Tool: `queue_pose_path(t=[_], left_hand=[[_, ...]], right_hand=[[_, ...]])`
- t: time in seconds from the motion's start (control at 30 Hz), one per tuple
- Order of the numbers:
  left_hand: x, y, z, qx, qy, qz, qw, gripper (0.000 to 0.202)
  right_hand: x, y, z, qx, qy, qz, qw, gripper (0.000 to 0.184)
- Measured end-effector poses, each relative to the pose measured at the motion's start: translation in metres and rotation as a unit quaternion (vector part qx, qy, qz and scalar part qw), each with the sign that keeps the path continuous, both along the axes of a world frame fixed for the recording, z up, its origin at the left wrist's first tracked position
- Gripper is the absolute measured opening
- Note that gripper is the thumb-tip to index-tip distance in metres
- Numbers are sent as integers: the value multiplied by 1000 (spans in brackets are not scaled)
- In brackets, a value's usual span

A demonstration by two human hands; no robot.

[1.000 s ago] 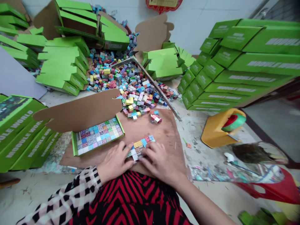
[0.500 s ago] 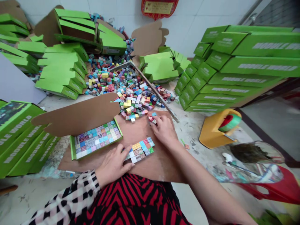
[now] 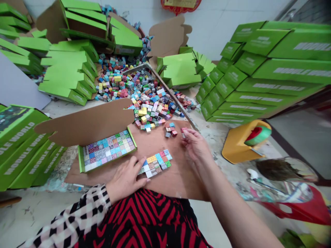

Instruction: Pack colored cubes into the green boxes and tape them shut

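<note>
My right hand [image 3: 195, 143] pinches a small red patterned cube [image 3: 183, 131] between thumb and fingertips, just above the brown board [image 3: 181, 165]. Left of it, a few loose cubes [image 3: 170, 130] lie on the board. My left hand [image 3: 128, 174] rests with fingers outstretched against the left end of a flat block of colourful cubes [image 3: 156, 163] set in rows. Part of that block is hidden under the fingers. Behind my left hand stands an open green box [image 3: 81, 160], its brown lid raised, with rows of patterned cubes [image 3: 108, 148] inside.
A large heap of cubes [image 3: 144, 93] lies beyond the board, bordered by a metal strip [image 3: 172, 94]. Green boxes [image 3: 258, 74] are stacked at right, and more [image 3: 28, 151] stand at left. A yellow tape dispenser [image 3: 232, 143] sits right of my right arm.
My right hand has drawn back to the right from the loose cubes, lifting a red cube. My left hand stays at the block. The camera view has shifted slightly.
</note>
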State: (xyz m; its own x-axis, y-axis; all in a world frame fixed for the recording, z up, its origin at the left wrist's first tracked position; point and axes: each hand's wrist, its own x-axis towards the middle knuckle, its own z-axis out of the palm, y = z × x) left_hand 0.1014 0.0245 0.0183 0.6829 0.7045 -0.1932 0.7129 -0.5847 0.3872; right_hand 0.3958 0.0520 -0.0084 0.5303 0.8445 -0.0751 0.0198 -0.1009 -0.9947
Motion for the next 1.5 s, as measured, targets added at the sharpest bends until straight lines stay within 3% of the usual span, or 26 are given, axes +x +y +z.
queue_pose_path(t=[0.13,0.23,0.3,0.4,0.5,0.63,0.7,0.8,0.97,1.07,1.17,1.3,1.4,1.5], left_hand=[[-8,-1,-5,-22,-49,11,999,67],[-18,-3,-10,-47,-107,15,993,68],[-25,-4,-13,-60,-145,16,987,68],[-33,-7,-14,-80,-182,28,980,67],[-40,-11,-13,-100,-216,60,969,68],[-48,-17,-11,-123,-252,80,956,69],[-50,-18,-11,-136,-245,82,956,68],[-49,-18,-11,-128,-220,66,965,75],[-38,-10,-15,-71,-164,25,984,76],[-31,-6,-17,-60,-142,2,988,69],[-26,-4,-15,-60,-135,-15,989,64],[-26,-3,-12,-61,-134,-15,989,61],[-28,-3,-14,-58,-137,-19,989,65],[-30,-3,-20,-55,-136,-28,989,74]], right_hand=[[-3,-36,19,-36,82,15,996,37],[-29,-67,37,-21,-1,112,993,27],[-53,-84,47,10,-140,257,956,19],[-87,-94,52,65,-297,421,854,16],[-111,-88,45,101,-385,469,789,19],[-126,-76,35,100,-466,459,750,17],[-126,-75,33,91,-467,451,755,17],[-114,-79,31,87,-441,426,785,30],[-75,-89,21,59,-450,319,832,40],[-59,-91,12,6,-493,269,827,54],[-58,-93,9,-32,-521,273,808,60],[-59,-87,14,-47,-524,287,801,57],[-42,-64,11,-24,-484,253,837,43],[-18,-29,0,-4,-467,154,871,32]])
